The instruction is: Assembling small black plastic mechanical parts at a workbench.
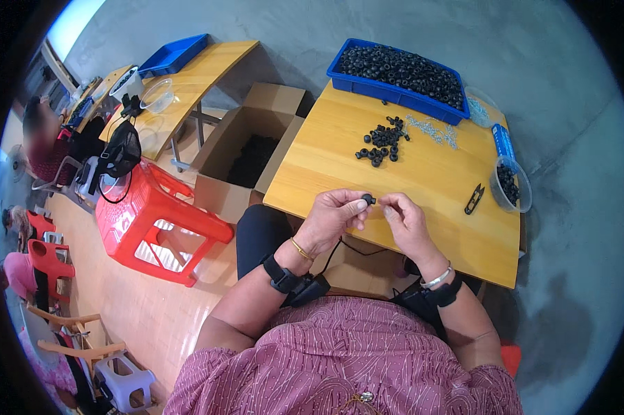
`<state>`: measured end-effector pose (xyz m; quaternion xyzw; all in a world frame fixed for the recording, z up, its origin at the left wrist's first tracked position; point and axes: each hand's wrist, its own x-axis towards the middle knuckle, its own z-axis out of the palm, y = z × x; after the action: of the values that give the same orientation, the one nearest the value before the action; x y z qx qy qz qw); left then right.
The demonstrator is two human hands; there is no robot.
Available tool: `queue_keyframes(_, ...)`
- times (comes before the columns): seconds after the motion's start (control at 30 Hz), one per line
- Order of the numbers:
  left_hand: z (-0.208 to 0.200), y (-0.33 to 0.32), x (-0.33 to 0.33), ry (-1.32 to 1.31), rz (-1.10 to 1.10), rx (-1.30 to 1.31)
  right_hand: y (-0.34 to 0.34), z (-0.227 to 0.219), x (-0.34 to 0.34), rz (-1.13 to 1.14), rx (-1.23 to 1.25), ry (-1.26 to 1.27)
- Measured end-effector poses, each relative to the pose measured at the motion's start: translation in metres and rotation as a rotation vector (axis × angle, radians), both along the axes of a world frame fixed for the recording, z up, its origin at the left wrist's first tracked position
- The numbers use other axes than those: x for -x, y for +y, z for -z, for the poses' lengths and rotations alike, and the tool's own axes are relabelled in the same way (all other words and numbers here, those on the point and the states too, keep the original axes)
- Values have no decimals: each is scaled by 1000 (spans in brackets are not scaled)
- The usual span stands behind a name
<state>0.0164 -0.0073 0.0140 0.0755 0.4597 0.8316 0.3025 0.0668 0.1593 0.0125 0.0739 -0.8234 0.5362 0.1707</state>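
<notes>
Between the thumb and forefinger of my left hand (331, 220) is a small black round part (369, 199), held above the near edge of the yellow table (312, 176). My right hand (410, 225) is close beside it, its fingertips pinched together; whatever they hold is too small to make out. Farther up the table lies a loose pile of similar black parts (381, 142). Several tiny clear pieces (433, 131) are spread to the right of that pile. At the back, a blue tray (367, 84) is heaped with more black parts.
Small black thread snips (474, 199) lie at the right, beside a clear tub (525, 197) of black parts. Left of the table stand an open cardboard box (218, 152) and a red plastic stool (135, 214). Other people sit at the far left.
</notes>
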Motion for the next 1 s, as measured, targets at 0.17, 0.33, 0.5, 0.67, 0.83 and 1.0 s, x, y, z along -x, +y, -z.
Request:
queue_keyframes(0.17,0,5,-4,-38,37,-87,-6,-17,-11,2,59,-27)
queue_keyframes(0.33,-1,11,-9,-9,97,-77,-8,-25,-14,-13,38,12)
queue_keyframes(0.5,-4,14,-15,-12,145,-31,0,-20,-21,-55,-14,-21)
queue_keyframes(0.67,0,22,-20,30,193,68,5,-37,-30,-27,-383,184)
queue_keyframes(0.83,4,13,-12,15,207,55,90,-57,-16,454,-602,180)
queue_keyframes(1.0,1,13,-1,30,140,25,208,-69,-13,803,-958,229)
